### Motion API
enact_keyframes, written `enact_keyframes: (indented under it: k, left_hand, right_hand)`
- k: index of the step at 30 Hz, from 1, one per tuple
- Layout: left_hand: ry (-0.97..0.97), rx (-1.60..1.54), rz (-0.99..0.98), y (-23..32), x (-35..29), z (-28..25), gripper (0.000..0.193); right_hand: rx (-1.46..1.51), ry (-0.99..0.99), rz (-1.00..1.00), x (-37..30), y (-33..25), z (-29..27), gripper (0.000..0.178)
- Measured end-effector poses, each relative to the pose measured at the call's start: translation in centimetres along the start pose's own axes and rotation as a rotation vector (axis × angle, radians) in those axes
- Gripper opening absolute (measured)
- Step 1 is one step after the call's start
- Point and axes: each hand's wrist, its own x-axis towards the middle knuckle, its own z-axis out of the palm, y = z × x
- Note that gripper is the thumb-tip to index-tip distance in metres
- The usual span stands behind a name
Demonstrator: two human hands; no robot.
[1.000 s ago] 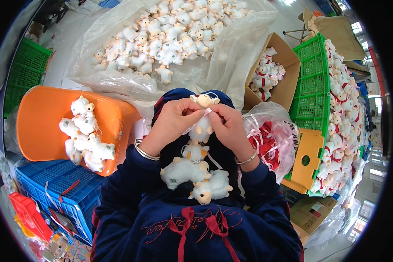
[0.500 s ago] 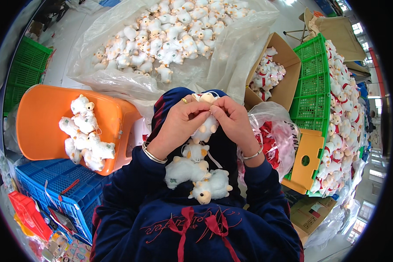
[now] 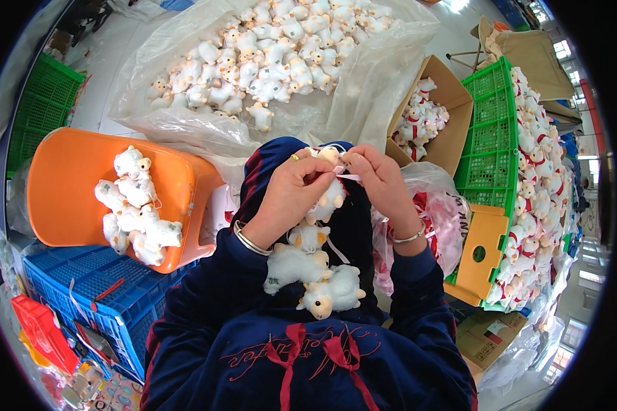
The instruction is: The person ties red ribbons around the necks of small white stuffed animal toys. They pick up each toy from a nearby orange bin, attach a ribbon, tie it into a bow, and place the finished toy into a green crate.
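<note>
Over my lap, my left hand (image 3: 296, 190) pinches a pale pink ribbon (image 3: 349, 177) at the neck of a small white plush sheep (image 3: 330, 198). My right hand (image 3: 377, 181) has its fingertips closed on the same ribbon, just right of the toy's head. The fingers partly cover the neck, so how the ribbon is looped there is hidden. Below it on my lap lie another plush sheep (image 3: 308, 237), one on its side (image 3: 291, 267) and one with its face toward me (image 3: 332, 291).
An orange plastic stool (image 3: 68, 185) at left carries several plush sheep, above a blue crate (image 3: 82, 274). Ahead, a clear plastic sheet (image 3: 363, 103) holds a large heap of them. At right are a cardboard box (image 3: 452, 103), a bag of red ribbons (image 3: 432, 226) and a green crate (image 3: 490, 130).
My hands have moved slightly apart at the toy's neck. A piece of pale ribbon now shows between the fingers. The other toys lie as before.
</note>
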Motion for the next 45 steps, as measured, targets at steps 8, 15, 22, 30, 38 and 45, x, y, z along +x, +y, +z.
enact_keyframes:
  k: [8, 15, 22, 30, 38, 45]
  left_hand:
    - [0.005, -0.017, 0.002, -0.3, 0.0, -0.1, 0.008]
    - [0.001, 0.016, 0.019, -0.6, 0.1, -0.3, 0.009]
    - [-0.042, 0.008, -0.011, -0.6, 0.0, -0.5, 0.01]
    - [-0.017, -0.067, -0.003, -0.8, -0.1, -0.5, 0.009]
    - [-0.051, -0.027, 0.017, -0.8, 0.0, -0.8, 0.011]
    - [-0.025, -0.029, -0.003, -0.5, -0.1, -0.9, 0.012]
  right_hand:
    - [-0.269, -0.06, -0.003, -1.0, -1.1, -1.7, 0.009]
    - [-0.608, -0.105, -0.365, -4.2, -2.5, 0.4, 0.016]
    - [-0.05, 0.099, 0.109, -4.1, -2.1, -2.6, 0.015]
    - [0.135, -0.127, 0.27, -2.2, 0.6, 0.2, 0.016]
    - [0.377, -0.133, 0.19, -2.0, 0.9, 0.6, 0.009]
    - [0.552, -0.102, 0.131, -1.4, 0.6, 1.3, 0.013]
